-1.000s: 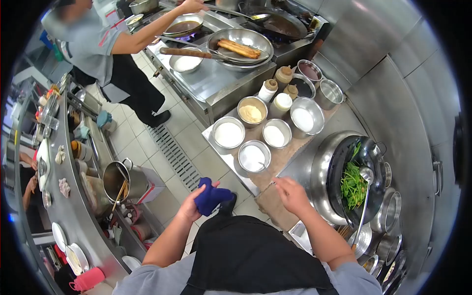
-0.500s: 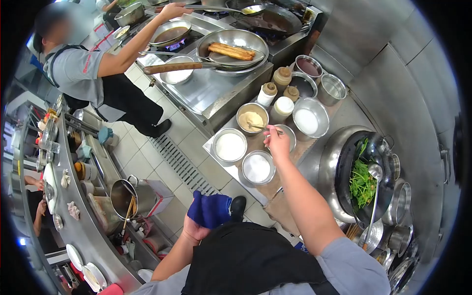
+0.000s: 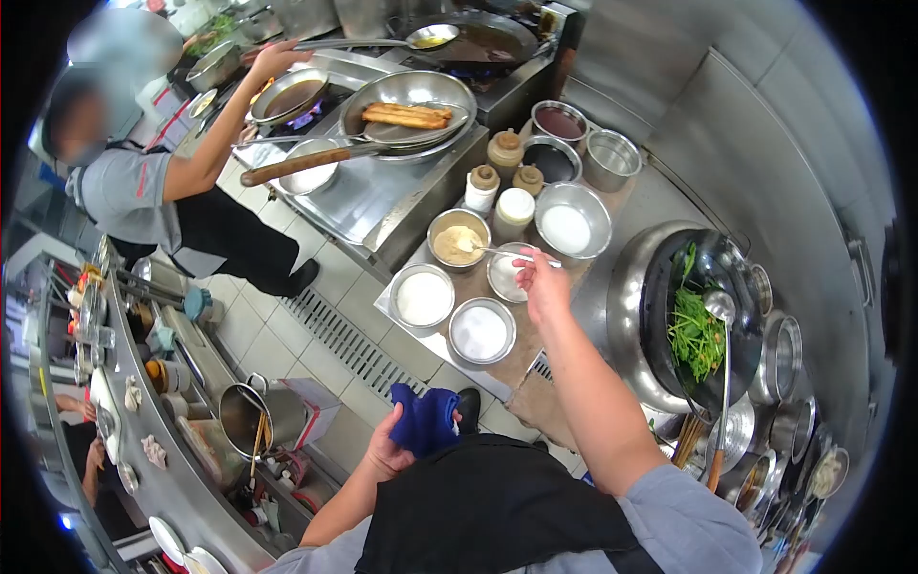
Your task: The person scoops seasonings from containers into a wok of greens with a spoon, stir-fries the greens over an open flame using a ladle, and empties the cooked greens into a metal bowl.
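Note:
My right hand (image 3: 545, 284) is closed on the handle of a small spoon (image 3: 507, 253), whose tip is in a metal bowl of pale yellow powder (image 3: 459, 238). Beneath the handle is a smaller bowl of white powder (image 3: 510, 272). Two more bowls of white contents (image 3: 422, 297) stand nearer to me. In my left hand (image 3: 390, 445) is a folded dark blue cloth (image 3: 423, 421), held low before my apron. To the right, a black wok (image 3: 712, 383) holds green leafy vegetables (image 3: 695, 330) and a ladle (image 3: 720, 308).
At the upper left, a co-worker (image 3: 143, 196) stretches an arm over the stove with a long ladle (image 3: 430, 38). A strainer with fried dough sticks (image 3: 406, 117) rests over a pan. Squeeze bottles (image 3: 482, 187) stand behind the bowls. A steel counter (image 3: 182, 469) runs along the left.
Since one second ago, my right hand has moved forward to the bowls and taken hold of the spoon. The spoon tip now carries some pale powder. The view has shifted.

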The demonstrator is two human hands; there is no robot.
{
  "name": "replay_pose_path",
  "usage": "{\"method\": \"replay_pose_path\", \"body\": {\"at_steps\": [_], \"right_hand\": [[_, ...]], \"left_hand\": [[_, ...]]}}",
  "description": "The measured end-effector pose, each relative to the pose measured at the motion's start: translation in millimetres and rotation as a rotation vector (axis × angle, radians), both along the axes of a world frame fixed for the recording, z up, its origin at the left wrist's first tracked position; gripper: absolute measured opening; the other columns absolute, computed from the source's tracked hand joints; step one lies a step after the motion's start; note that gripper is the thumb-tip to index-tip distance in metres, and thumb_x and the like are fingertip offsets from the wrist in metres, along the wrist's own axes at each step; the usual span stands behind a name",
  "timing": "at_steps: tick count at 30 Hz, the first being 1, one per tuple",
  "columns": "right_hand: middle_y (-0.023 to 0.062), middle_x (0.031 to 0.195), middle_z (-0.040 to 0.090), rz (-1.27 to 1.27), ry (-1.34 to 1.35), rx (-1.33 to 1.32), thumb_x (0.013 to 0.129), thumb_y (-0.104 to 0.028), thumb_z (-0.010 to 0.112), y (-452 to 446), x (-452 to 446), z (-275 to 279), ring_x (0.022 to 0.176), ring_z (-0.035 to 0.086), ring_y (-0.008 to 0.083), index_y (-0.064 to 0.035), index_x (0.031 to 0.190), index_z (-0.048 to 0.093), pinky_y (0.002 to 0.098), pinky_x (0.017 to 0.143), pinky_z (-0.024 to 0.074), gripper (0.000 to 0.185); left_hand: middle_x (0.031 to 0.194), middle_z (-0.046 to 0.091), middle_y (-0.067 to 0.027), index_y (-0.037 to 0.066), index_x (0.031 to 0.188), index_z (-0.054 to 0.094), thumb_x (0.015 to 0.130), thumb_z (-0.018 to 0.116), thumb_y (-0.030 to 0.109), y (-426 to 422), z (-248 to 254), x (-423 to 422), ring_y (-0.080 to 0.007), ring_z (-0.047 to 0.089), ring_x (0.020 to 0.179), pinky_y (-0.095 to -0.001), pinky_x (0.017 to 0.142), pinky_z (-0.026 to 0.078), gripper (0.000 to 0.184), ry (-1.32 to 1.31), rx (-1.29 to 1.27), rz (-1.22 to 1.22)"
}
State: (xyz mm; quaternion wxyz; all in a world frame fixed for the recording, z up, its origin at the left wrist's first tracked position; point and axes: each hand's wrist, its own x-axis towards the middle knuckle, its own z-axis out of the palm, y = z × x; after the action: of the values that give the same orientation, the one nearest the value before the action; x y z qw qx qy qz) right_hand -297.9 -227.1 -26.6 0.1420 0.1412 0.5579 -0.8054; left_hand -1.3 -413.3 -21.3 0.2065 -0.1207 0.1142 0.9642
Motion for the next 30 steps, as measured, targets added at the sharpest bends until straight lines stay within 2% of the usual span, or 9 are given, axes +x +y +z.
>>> {"method": "replay_pose_path", "body": {"at_steps": [4,10,14,16,23,24,25,27,30], "right_hand": [[0.0092,0.081,0.065,-0.008,-0.017,-0.029,0.098,-0.021,0.048,3.5,4.7,2.3,0.056,0.055,0.0119,-0.0002,0.105,0.061,0.0252,0.051,0.0446,0.025],[0.0078,0.082,0.065,0.063,0.002,0.108,0.097,-0.019,0.051,-43.1,-3.4,1.5,0.054,0.056,0.0113,-0.0003,0.108,0.061,0.0254,0.046,0.0446,0.024],[0.0082,0.083,0.065,0.144,0.023,0.172,0.096,-0.02,0.052,-54.4,-2.3,-10.1,0.054,0.056,0.0114,0.0,0.109,0.06,0.025,0.047,0.0449,0.026],[0.0084,0.083,0.065,0.124,-0.008,0.091,0.096,-0.02,0.051,-49.4,-1.8,-11.2,0.055,0.056,0.0117,-0.0002,0.109,0.06,0.0249,0.048,0.0452,0.025],[0.0074,0.083,0.066,0.025,-0.059,-0.119,0.096,-0.02,0.051,-6.7,10.9,13.2,0.058,0.057,0.0113,-0.0044,0.104,0.061,0.0248,0.05,0.046,0.02],[0.0075,0.082,0.066,0.018,-0.05,-0.151,0.097,-0.02,0.049,2.4,16.0,16.7,0.06,0.057,0.0112,-0.0044,0.105,0.061,0.0249,0.051,0.0463,0.021],[0.0079,0.082,0.065,0.029,-0.017,-0.216,0.097,-0.021,0.049,16.0,22.4,20.0,0.061,0.057,0.0115,-0.0043,0.105,0.06,0.0255,0.053,0.0466,0.022],[0.0093,0.087,0.066,-0.006,-0.054,-0.316,0.099,-0.023,0.047,44.5,40.1,50.7,0.061,0.055,0.012,-0.0024,0.107,0.06,0.0267,0.056,0.0461,0.026],[0.0101,0.089,0.066,-0.069,0.032,-0.343,0.099,-0.023,0.046,99.5,60.0,80.9,0.062,0.055,0.0121,0.0,0.109,0.059,0.0261,0.058,0.0452,0.028]], "left_hand": [[0.139,0.041,-0.0258,-0.007,0.141,0.029,0.086,0.055,0.056,17.0,25.8,-17.0,-0.0329,0.045,0.127,-0.0436,0.106,0.037,0.087,-0.063,-0.063,-0.027],[0.138,0.042,-0.0267,-0.003,0.141,0.03,0.084,0.06,0.054,24.9,-1.6,-20.0,-0.0333,0.05,0.121,-0.041,0.103,0.041,0.086,0.048,0.069,-0.162],[0.135,0.045,-0.0271,-0.003,0.139,0.034,0.084,0.06,0.054,21.6,-3.9,-2.2,-0.0345,0.051,0.119,-0.0415,0.102,0.041,0.083,0.014,-0.063,-0.091],[0.103,0.058,-0.0219,0.006,0.125,0.049,0.087,0.056,0.053,18.0,-6.2,6.7,-0.0397,0.053,0.107,-0.0508,0.101,0.035,0.061,0.046,0.008,0.013],[0.089,0.059,-0.0148,-0.003,0.119,0.049,0.092,0.042,0.058,13.3,6.6,3.1,-0.0444,0.049,0.119,-0.0528,0.107,0.031,0.068,-0.171,-0.257,-0.006],[0.087,0.059,-0.0124,-0.003,0.12,0.048,0.093,0.04,0.059,8.1,-15.2,4.6,-0.0431,0.051,0.117,-0.0522,0.105,0.034,0.068,-0.111,-0.23,-0.048],[0.082,0.057,-0.0085,0.0,0.118,0.05,0.092,0.039,0.061,15.8,-3.8,-4.0,-0.035,0.061,0.095,-0.0486,0.095,0.041,0.067,-0.135,-0.318,-0.054],[0.084,0.056,-0.0087,0.004,0.119,0.05,0.092,0.041,0.061,17.5,-26.4,-14.8,-0.0267,0.056,0.077,-0.0409,0.078,0.044,0.064,-0.079,-0.092,-0.094],[0.079,0.05,-0.0064,0.007,0.112,0.051,0.092,0.041,0.061,27.1,-22.0,-41.8,-0.0155,0.042,0.062,-0.0291,0.06,0.033,0.058,-0.112,-0.09,-0.196]]}}
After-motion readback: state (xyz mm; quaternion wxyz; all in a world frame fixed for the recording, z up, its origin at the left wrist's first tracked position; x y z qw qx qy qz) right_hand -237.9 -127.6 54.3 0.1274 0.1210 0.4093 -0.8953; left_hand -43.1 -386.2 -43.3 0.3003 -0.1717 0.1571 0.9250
